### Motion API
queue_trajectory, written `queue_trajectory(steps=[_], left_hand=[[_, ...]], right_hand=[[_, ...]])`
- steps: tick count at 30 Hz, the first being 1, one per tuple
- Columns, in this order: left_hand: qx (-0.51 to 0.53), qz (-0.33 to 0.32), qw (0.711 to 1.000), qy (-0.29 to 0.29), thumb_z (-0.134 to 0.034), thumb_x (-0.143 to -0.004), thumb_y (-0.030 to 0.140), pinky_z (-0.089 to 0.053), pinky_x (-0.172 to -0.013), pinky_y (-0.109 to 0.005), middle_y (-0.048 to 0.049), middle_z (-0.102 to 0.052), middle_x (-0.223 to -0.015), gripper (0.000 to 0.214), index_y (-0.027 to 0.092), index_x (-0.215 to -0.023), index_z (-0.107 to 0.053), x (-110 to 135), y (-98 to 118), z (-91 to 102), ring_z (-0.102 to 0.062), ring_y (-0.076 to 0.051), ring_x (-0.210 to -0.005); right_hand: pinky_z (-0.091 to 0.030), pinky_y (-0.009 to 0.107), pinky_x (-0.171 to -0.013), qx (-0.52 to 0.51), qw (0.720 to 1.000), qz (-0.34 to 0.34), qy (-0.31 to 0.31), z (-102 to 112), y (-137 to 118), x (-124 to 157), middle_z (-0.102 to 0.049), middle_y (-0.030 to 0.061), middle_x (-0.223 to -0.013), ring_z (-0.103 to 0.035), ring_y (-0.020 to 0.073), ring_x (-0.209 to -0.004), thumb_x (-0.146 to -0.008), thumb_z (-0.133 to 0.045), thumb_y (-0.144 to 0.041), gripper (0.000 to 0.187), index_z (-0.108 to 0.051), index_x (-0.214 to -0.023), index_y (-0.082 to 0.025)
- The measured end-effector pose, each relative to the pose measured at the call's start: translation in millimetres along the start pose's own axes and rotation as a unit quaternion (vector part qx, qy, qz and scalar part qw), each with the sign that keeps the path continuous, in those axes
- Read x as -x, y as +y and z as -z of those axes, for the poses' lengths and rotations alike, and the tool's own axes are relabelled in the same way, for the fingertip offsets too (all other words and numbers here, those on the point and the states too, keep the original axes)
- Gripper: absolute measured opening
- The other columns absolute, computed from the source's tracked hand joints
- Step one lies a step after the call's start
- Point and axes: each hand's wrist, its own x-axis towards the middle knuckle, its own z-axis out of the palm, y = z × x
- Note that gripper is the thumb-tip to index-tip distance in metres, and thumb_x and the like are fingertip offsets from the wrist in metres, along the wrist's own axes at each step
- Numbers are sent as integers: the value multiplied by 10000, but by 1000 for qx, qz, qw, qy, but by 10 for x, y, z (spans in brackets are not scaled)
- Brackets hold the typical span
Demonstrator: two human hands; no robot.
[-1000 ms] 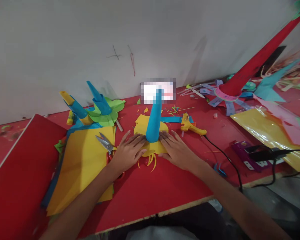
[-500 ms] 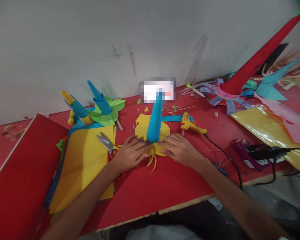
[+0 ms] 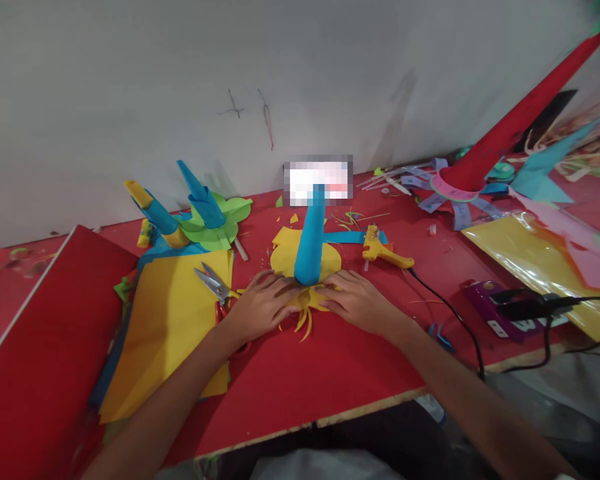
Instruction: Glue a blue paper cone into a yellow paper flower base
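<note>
A tall blue paper cone (image 3: 309,250) stands upright at the middle of a yellow paper base (image 3: 283,257) with rounded lobes. My left hand (image 3: 266,303) grips the base's near left edge, fingers bent over the paper and thumb below. On the near right edge my right hand (image 3: 355,301) holds the same yellow paper in a like way. Fingers partly hide the front of the base. Thin curled yellow paper strips (image 3: 306,325) lie between the hands. Open scissors (image 3: 215,285) lie just left of my left hand, beside other yellow handles.
A yellow glue gun (image 3: 380,248) with a black cord lies right of the base. Yellow sheets (image 3: 165,333) and a red board (image 3: 55,320) are at left. Blue-and-green paper pieces (image 3: 210,220) stand behind. A purple power box (image 3: 495,307) and red cone (image 3: 520,113) are at right.
The view has shifted very slightly. Both hands stay at the yellow base, with the fingers moving only a little along its near edge.
</note>
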Motion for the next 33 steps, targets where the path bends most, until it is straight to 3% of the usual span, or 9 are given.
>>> queue_trajectory(steps=[8, 19, 33], left_hand=[[1, 22, 1000, -3, -477, -1094, 361, -410, -1203, -538, -83, -728, -1350, 342, 236, -1300, -719, 7, -1, -8, -650, -278, -1256], [16, 37, 999, -11, -479, -1097, 413, -396, -1223, -531, -90, -705, -1404, 402, 226, -1397, -670, -2, 1, -4, -641, -280, -1284], [11, 44, 999, 3, -477, -1103, 394, -414, -1204, -515, -84, -711, -1416, 377, 225, -1367, -686, -8, 12, -3, -647, -272, -1307]], right_hand=[[-539, 442, -987, -32, 999, -32, 10, 2, 45, 14, -730, 118, -1220, -665, 275, -1113, -1102, -513, -335, 298, -770, -1201, -221], [-538, 440, -1004, -28, 999, -36, 4, 2, 41, 1, -736, 110, -1213, -664, 273, -1120, -1102, -510, -333, 308, -762, -1252, -238], [-534, 471, -1059, -20, 999, -46, 16, 10, 61, -4, -741, 113, -1253, -656, 288, -1174, -1102, -507, -345, 314, -772, -1219, -221]])
